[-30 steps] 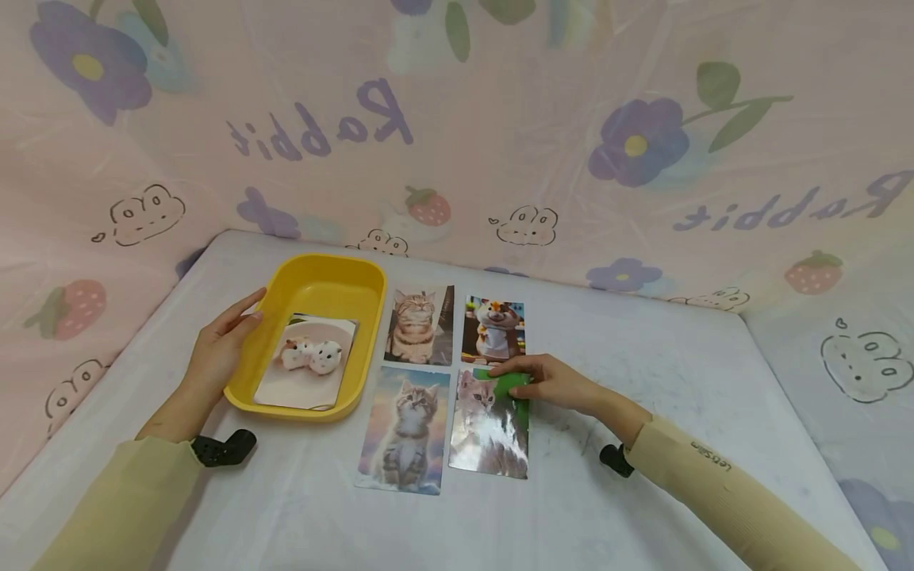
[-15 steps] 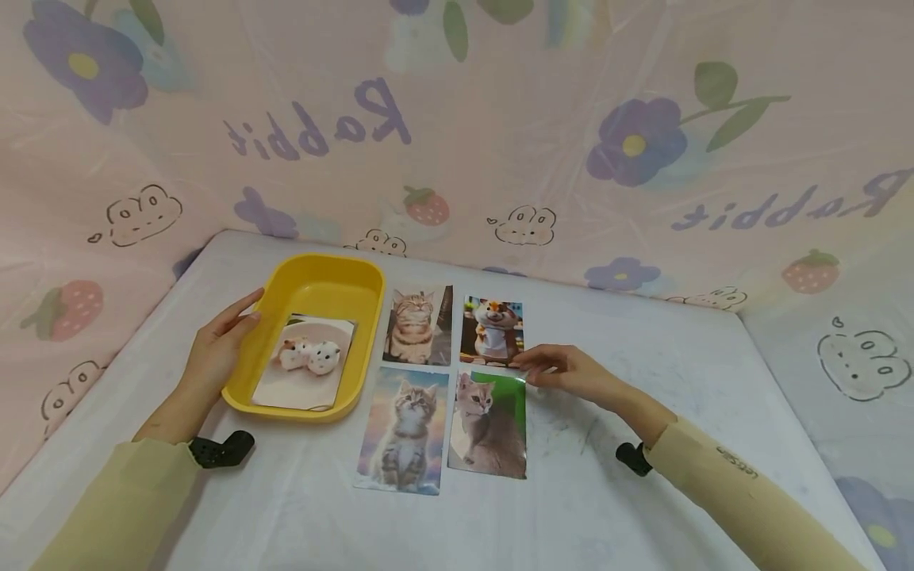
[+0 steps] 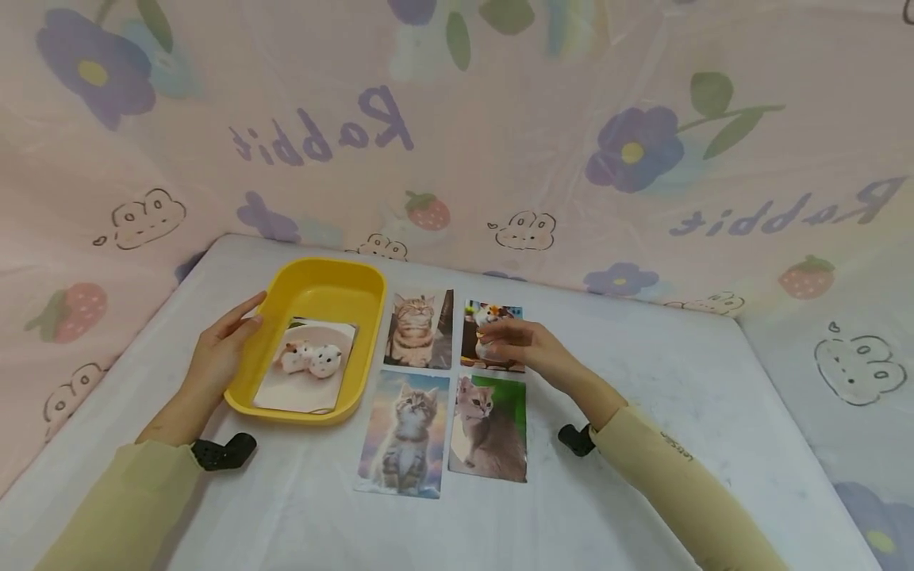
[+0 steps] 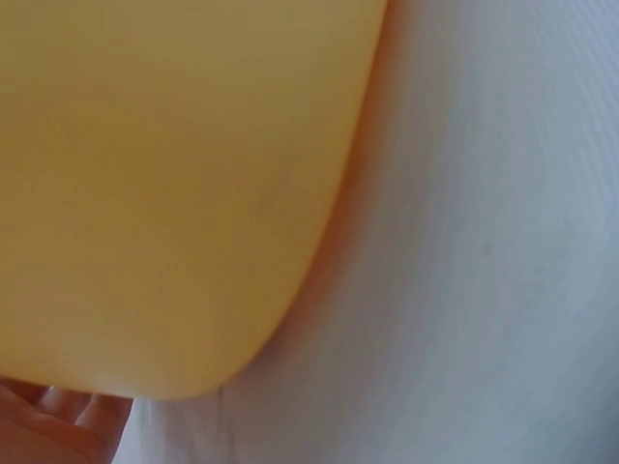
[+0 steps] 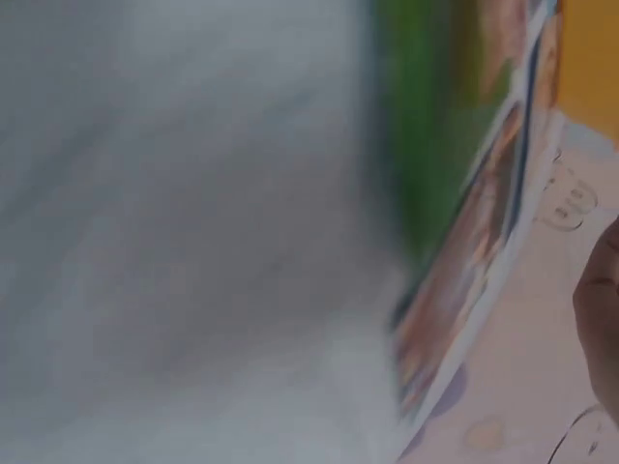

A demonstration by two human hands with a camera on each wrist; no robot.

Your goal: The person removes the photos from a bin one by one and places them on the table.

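Observation:
My left hand (image 3: 217,349) holds the left side of a yellow plastic tray (image 3: 374,333), thumb at the rim; its fingers show by the tray wall in the left wrist view. Inside the tray lies a photo card of two white hamsters (image 3: 310,361). The right hand (image 3: 531,349) is over a hamster picture card (image 3: 471,337), partly covering it, fingers loosely bent with nothing held. Below it lies a cat card with a green background (image 3: 493,436). To the left are an orange cat card (image 3: 417,329) and a kitten card with a pastel sky (image 3: 407,432).
The cards form a two-by-two block on the white tabletop (image 3: 607,507), close beside the tray. A pink printed curtain (image 3: 493,143) rises behind the table and at its sides. Black wrist devices (image 3: 224,452) sit at both wrists.
My right hand has left the green-background cat card, drawn back to the right, then moved up and left over the hamster card. The left hand and tray have stayed put.

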